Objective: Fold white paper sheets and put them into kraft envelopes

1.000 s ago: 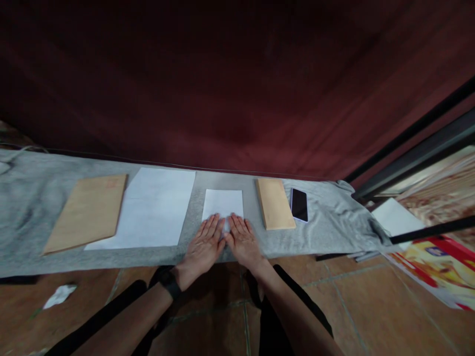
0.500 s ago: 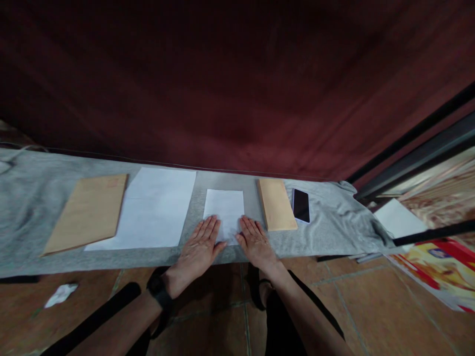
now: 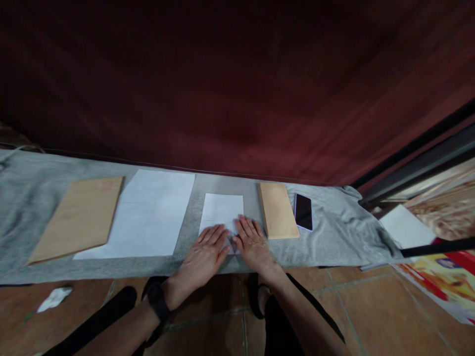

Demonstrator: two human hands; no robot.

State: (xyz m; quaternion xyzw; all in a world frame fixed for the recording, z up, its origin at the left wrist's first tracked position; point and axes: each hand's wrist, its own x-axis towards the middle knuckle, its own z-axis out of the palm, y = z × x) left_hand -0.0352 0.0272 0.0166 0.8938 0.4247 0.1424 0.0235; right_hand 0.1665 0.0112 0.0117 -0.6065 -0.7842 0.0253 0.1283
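Note:
A small white sheet of paper point(image 3: 222, 207), which looks folded, lies on the grey cloth in front of me. My left hand point(image 3: 208, 249) rests flat on its lower left part, fingers stretched out. Across from it, my right hand point(image 3: 254, 242) lies flat on the lower right part, with its fingers also extended. The two thumbs come close together near the paper's lower edge. Both palms face down and hide the bottom corners of the sheet. Neither hand grasps anything.
Larger white sheets point(image 3: 156, 212) lie to the left, partly under a brown envelope point(image 3: 81, 212). On the right are a stack of smaller brown envelopes point(image 3: 280, 210) and a phone point(image 3: 303, 212). Grey cloth point(image 3: 334, 222) covers the narrow table. Dark red fabric point(image 3: 230, 99) hangs behind.
Both hands have shifted inward over the small paper, the left one more so, and the thumbs are closer together. The view has tilted slightly, so everything sits a little lower.

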